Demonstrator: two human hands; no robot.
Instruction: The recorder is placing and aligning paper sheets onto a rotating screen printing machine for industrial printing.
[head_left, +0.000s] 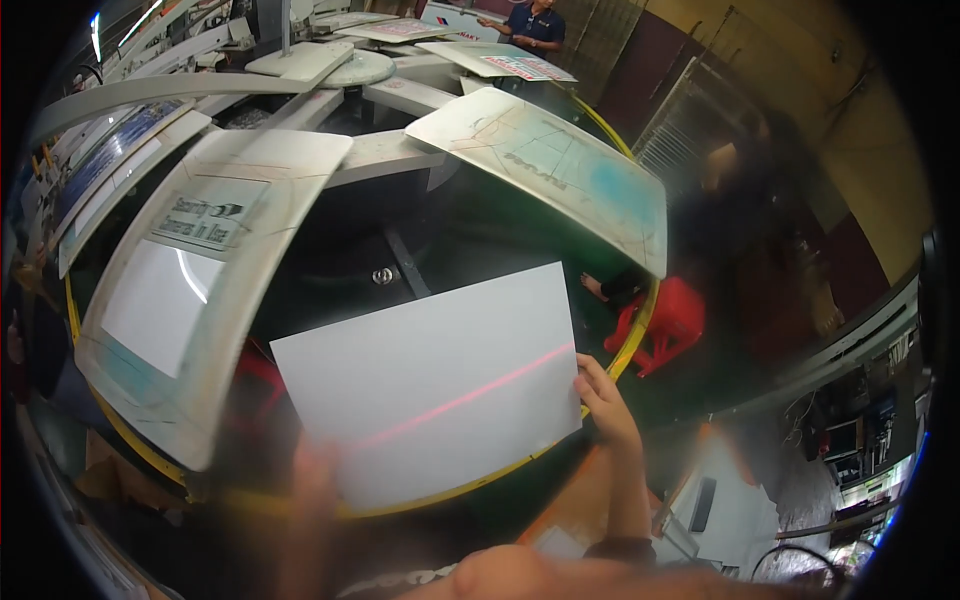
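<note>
A blank white sheet [450, 380] is held out in front of me, tilted, with a red line of light running across it. My right hand [603, 400] is closed on its right edge, thumb on top. At the lower left edge is my left hand [318, 465], closed on the sheet; its fingers are blurred. Just left of the sheet is a pale, stained platen [235, 330], carrying another white sheet [162, 308] with dark lettering and a small camera picture at its upper end. A second stained platen [545, 165] stretches beyond the held sheet, bare of any sheet.
These platens belong to a round machine with several arms [385, 158] and a yellow rim [625, 345]. A red stool [672, 312] stands outside the rim at right. A blurred person [735, 210] is near it. Another person [537, 25] stands at the far side.
</note>
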